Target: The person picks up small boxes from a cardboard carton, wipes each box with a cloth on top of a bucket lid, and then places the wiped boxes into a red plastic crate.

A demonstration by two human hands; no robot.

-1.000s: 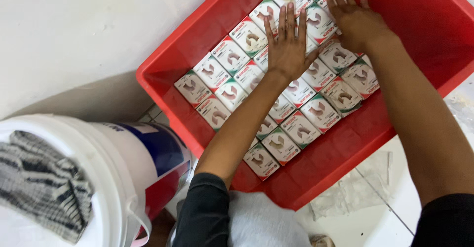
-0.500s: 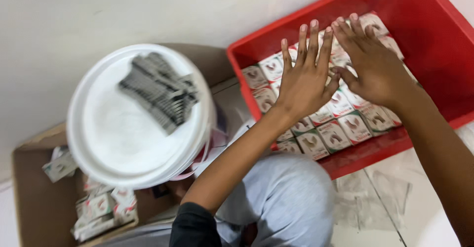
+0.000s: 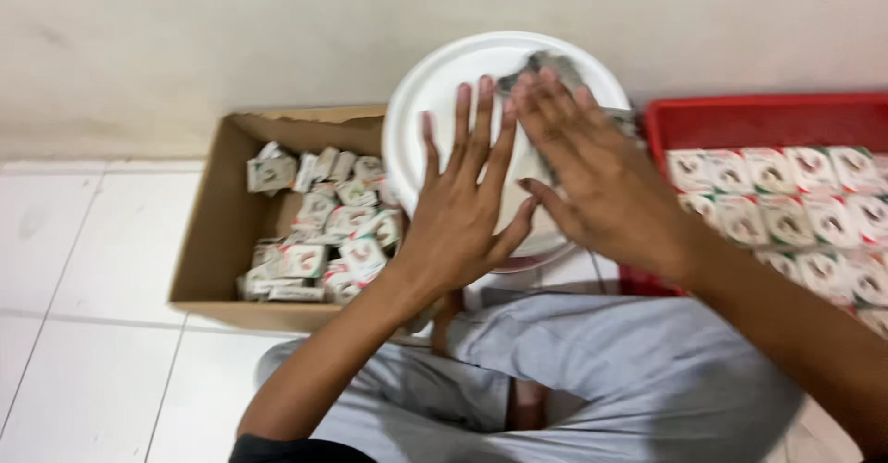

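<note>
While both hands hover over the white bucket lid [image 3: 435, 102], the left hand [image 3: 467, 199] is spread flat with nothing in it, and the right hand [image 3: 592, 181] is open beside it, fingertips near a grey cloth [image 3: 546, 63] on the lid. Left of the lid sits a cardboard box [image 3: 217, 232] of small packets [image 3: 324, 232]; right of it, a red crate [image 3: 740, 121].

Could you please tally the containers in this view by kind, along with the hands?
Cardboard box: 1
Red crate: 1
White bucket lid: 1
Hands: 2, left hand and right hand, both open over the lid
Total: 5
</note>
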